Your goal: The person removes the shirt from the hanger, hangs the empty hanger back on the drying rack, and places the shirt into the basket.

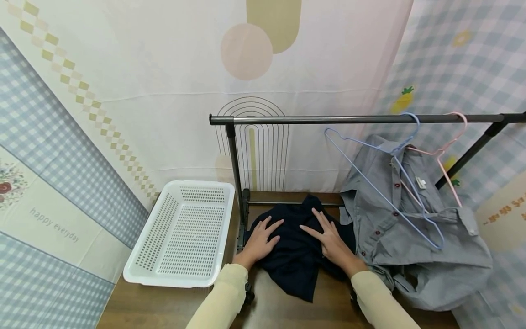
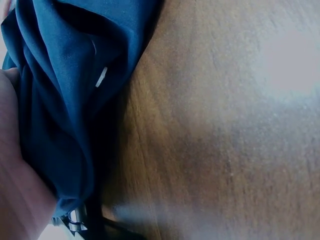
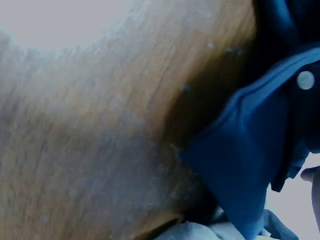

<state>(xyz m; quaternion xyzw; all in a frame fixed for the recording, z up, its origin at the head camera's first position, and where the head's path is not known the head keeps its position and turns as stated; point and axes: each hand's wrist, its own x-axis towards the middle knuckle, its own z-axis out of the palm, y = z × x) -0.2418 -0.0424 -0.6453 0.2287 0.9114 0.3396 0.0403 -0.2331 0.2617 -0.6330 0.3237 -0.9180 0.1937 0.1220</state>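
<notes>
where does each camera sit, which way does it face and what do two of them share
Head: worn on the head, facing forward and down at the dark cloth, white basket and clothes rack; both the left hand and right hand show, with pale sleeves.
Left wrist: on that wrist, facing the cloth and wooden surface; part of the left hand shows at the left edge.
Right wrist: on that wrist, facing the same surface; only a sliver, probably the right hand, shows at the right edge.
Shared: both wrist views show dark cloth.
</notes>
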